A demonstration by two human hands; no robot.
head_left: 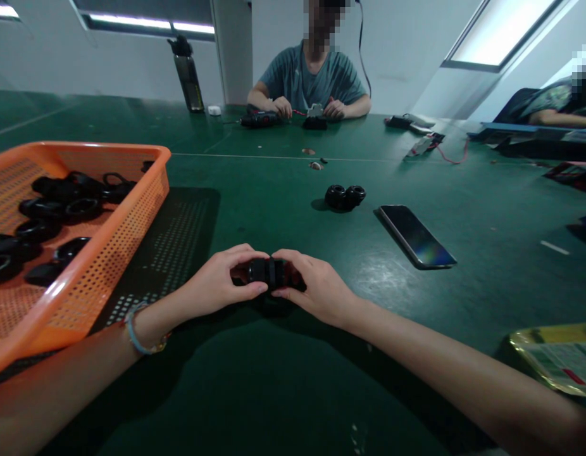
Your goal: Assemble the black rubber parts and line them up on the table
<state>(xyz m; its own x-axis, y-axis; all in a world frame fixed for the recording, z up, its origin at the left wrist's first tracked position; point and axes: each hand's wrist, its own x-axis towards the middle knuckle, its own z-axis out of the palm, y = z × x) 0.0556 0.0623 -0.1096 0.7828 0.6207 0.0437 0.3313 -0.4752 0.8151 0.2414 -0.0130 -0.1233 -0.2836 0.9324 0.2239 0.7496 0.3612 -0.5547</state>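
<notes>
Both hands hold one black ribbed cylindrical part (269, 272) just above the green table, in front of me. My left hand (231, 275) grips its left end between thumb and fingers. Closed round its right end is my right hand (307, 282), with the fingertips of the two hands nearly meeting at the top. The palms and fingers cover much of the part, so its exact kind does not show. Beyond my hands stands a pair of black round parts (345, 197) with ring-shaped openings, touching each other.
An orange basket (126, 253) with several black parts stands left. A phone (416, 237) lies to the right, and a yellow-edged packet (554, 358) nearer me. Across the table (255, 171) are a bottle (188, 79), a power drill (259, 119) and a seated person; another sits far right.
</notes>
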